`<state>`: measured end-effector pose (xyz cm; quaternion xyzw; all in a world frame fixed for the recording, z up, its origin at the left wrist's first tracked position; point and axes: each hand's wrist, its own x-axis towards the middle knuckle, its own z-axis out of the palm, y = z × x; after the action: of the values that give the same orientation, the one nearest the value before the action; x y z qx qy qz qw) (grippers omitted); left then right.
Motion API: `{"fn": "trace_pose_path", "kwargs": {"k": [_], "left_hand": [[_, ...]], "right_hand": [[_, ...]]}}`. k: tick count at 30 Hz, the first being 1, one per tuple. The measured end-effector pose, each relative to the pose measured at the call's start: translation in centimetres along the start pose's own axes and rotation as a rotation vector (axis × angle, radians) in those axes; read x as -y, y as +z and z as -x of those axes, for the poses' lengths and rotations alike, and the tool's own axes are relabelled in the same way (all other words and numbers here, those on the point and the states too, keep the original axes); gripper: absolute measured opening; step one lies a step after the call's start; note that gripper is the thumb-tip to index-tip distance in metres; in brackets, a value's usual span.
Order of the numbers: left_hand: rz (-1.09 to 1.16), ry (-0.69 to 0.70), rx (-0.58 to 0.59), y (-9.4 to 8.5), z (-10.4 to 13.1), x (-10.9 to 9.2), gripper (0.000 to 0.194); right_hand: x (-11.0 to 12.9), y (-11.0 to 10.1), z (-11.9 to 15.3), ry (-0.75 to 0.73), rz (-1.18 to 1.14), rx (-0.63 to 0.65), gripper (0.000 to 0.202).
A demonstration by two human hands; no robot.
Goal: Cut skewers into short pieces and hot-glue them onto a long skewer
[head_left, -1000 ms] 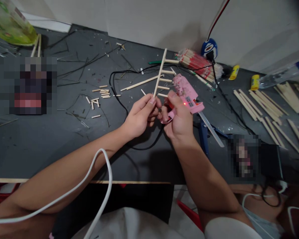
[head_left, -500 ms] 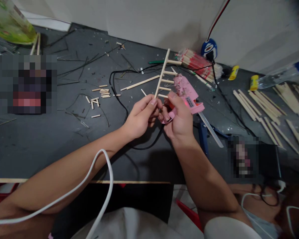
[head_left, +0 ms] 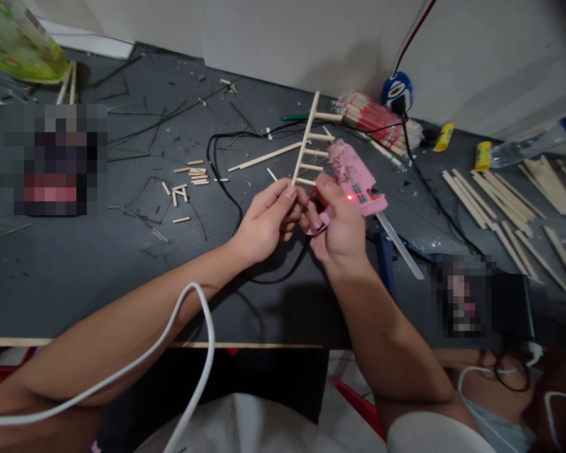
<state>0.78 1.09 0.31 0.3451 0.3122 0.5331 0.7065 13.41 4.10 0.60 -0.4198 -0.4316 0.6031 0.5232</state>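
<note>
My left hand (head_left: 268, 217) is closed around the lower end of a wooden stick frame (head_left: 305, 139), a long stick with several short rungs jutting out to the right. My right hand (head_left: 339, 217) grips a pink hot glue gun (head_left: 352, 165), whose small red light glows. A clear glue stick (head_left: 400, 246) pokes out of the gun's back end. The right thumb and fingertips meet the lowest rung. Both hands nearly touch; some fingers are hidden behind each other. Short cut stick pieces (head_left: 198, 175) lie to the left on the dark table (head_left: 136, 270).
A plastic pack of red-and-wood sticks (head_left: 372, 123) lies behind the glue gun. Longer sticks (head_left: 504, 195) and a plastic bottle (head_left: 523, 146) are at right. Black cable (head_left: 226, 135) loops behind my hands. A white cable (head_left: 202, 314) crosses my left forearm.
The wooden frame has shifted very slightly to the left. The glue gun's red light shows more clearly beside my right thumb. Both grips stay the same.
</note>
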Motion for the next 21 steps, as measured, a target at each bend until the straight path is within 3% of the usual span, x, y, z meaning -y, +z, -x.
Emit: {"fn": "trace_pose_path", "kwargs": {"k": [7,21], "left_hand": [[0.006,-0.007,-0.008,0.00,-0.04,0.04,0.036],[0.007,0.000,-0.032,0.10,-0.19,0.41,0.037]], "right_hand": [[-0.17,-0.08,-0.03,-0.042,0.094,0.016,0.045],[-0.16,0.25,0.11,-0.053,0.054,-0.032,0.044]]}}
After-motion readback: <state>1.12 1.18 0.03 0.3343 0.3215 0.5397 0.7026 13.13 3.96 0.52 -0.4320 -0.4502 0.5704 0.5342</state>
